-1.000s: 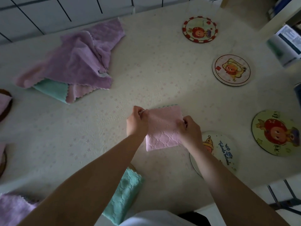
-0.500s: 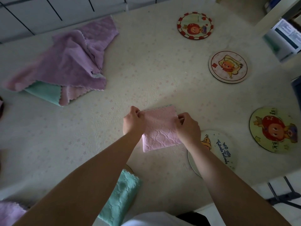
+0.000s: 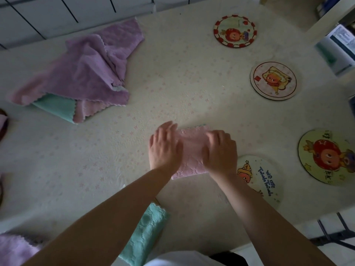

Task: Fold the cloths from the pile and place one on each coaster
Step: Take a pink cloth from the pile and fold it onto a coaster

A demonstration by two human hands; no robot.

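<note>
A folded pink cloth lies flat on the table in the middle. My left hand presses its left side with straight fingers, and my right hand presses its right side, palm down. The pile of loose cloths, purple over teal and pink, lies at the far left. Bare round coasters sit on the right: a white one just right of my right wrist, a yellow one, a pale one and a red-rimmed one at the back.
A folded teal cloth lies near the front edge under my left forearm. A purple cloth shows at the bottom left corner. Dark coaster edges peek in at the left border. The table's right edge drops off beside a white shelf.
Both hands have let go of the pink cloth's top corners and now lie flat on it, fingers straightened, pressing it down onto the table.
</note>
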